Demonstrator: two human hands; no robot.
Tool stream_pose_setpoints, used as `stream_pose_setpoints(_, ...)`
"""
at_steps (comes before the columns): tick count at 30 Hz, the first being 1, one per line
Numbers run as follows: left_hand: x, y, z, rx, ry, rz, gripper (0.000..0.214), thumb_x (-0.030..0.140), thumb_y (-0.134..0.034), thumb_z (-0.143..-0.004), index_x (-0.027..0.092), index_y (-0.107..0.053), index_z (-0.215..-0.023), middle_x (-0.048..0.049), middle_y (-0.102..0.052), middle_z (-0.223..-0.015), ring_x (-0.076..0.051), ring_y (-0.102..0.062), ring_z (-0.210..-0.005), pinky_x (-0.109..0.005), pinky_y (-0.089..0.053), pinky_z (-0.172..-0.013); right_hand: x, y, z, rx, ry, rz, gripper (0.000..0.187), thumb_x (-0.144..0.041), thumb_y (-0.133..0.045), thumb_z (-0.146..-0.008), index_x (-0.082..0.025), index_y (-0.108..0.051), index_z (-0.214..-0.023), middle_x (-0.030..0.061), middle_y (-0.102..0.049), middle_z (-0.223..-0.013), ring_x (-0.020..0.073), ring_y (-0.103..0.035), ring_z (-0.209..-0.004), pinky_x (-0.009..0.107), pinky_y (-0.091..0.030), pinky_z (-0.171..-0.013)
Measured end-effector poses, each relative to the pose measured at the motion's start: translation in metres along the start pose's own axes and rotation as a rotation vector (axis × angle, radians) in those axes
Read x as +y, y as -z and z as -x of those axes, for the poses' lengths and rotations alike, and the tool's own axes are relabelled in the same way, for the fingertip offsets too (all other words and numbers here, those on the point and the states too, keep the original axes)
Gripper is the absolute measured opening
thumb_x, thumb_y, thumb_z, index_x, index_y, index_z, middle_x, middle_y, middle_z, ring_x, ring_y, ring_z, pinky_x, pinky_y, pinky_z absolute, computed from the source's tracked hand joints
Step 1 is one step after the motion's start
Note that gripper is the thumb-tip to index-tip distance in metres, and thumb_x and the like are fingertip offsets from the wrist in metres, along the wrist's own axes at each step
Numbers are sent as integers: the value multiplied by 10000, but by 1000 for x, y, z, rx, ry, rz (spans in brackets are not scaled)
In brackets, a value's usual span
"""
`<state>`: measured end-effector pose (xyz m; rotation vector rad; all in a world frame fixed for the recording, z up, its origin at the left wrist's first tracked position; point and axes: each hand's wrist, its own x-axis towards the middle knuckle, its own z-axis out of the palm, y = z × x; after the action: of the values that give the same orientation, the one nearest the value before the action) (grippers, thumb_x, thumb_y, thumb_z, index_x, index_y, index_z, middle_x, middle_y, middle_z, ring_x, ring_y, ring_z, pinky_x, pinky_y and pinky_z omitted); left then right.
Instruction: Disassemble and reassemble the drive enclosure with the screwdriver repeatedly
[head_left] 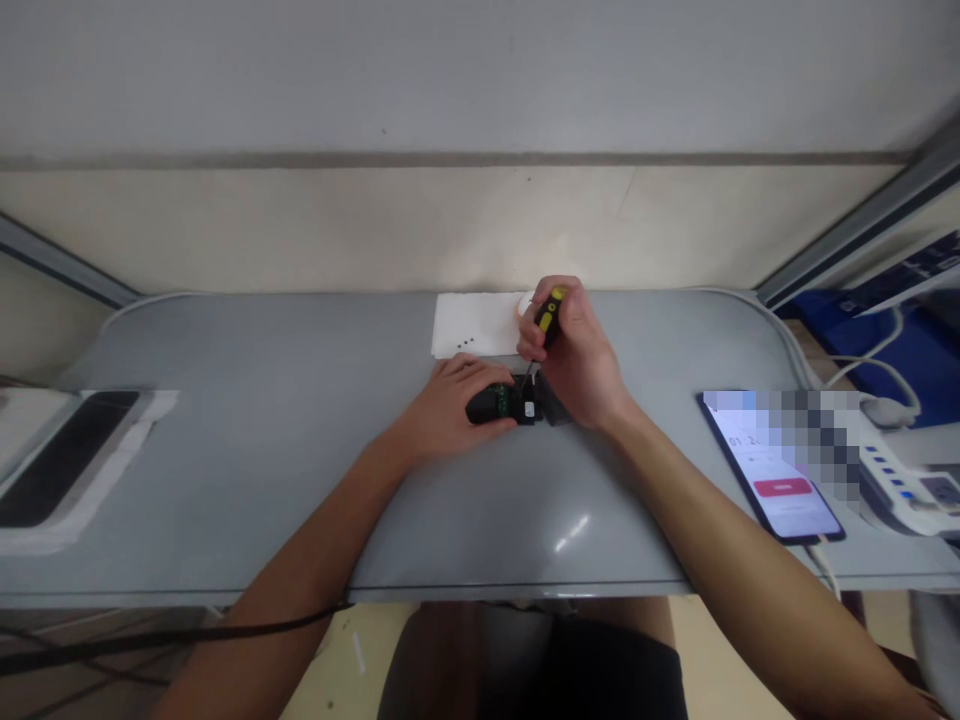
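A small black electronic device (527, 408) with a green circuit board (502, 400) lies on the grey table. My left hand (457, 405) is closed around its left end and presses it to the tabletop. In my right hand (574, 340) is a screwdriver (552, 314) with a black and yellow handle, its shaft angled down onto the device. The tip is too small to make out where it touches. Just behind, several tiny dark screws (466, 343) rest on a white sheet of paper (487, 310). A round white object (525, 302) is partly hidden by my right hand.
On the right lie a lit phone (780, 480) with a cable (825, 570) and a white power strip (907, 490). A flat black device (67, 455) sits on white material at the left edge. A wall (337, 225) rises behind the grey table (262, 430).
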<state>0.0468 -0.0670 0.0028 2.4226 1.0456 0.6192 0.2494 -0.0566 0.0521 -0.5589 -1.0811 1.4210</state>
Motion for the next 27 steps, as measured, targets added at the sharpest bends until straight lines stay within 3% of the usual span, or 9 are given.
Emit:
stream_pose_setpoints(5, 2, 2, -1, 0, -3, 22, 404, 482, -772, -956, 278, -666, -1288, -34, -731, -1361, -291, -590, -1312, -509, -390, -1203, -1, 0, -1, 19, 23, -63, 317, -591, -560, -1046, -280, -555, -984, -31, -418, -744, 132, -394, -655, 265, -426, -620)
stream_pose_setpoints(10, -2, 2, -1, 91, -55, 42, 122, 346, -668, -1025, 246, -725, -1065, -45, -732, -1345, -251, -616, -1282, -489, -413, -1188, -1, -8, -1, 99, -15, -73, 365, -654, -532, -1030, -296, -502, -968, -22, -411, -750, 157, -443, -672, 286, -476, -626)
stream_pose_setpoints(13, -7, 3, -2, 109, -58, 44, 156, 315, -655, -1025, 241, -742, -918, -43, -747, -1288, -242, -628, -1230, -485, -442, -1158, -4, -9, -1, 150, -35, -87, 365, -656, -527, -1026, -300, -484, -958, -19, -405, -751, 166, -461, -678, 299, -492, -641)
stream_pose_setpoints(18, -14, 16, -3, 172, 41, 61, 152, 354, -700, -984, 256, -765, -887, -42, -774, -1163, -250, -647, -1182, -491, -475, -1133, -7, -6, -2, 211, -29, -152, 341, -618, -547, -1013, -295, -467, -936, -25, -391, -744, 162, -459, -658, 305, -495, -657)
stream_pose_setpoints(22, -18, 26, -2, 296, 73, 81, 163, 375, -683, -994, 261, -784, -935, -44, -785, -1106, -235, -662, -1125, -456, -511, -1097, 8, -15, 2, 163, -74, -232, 305, -555, -569, -1009, -278, -489, -910, -23, -417, -729, 151, -452, -657, 289, -465, -632)
stream_pose_setpoints(27, -21, 28, 0, 293, 70, 104, 171, 413, -728, -971, 271, -810, -924, -42, -783, -1072, -236, -661, -1108, -444, -528, -1061, 22, -26, 8, 72, -168, -275, 293, -543, -560, -1013, -271, -511, -914, -21, -466, -698, 148, -445, -642, 282, -450, -611)
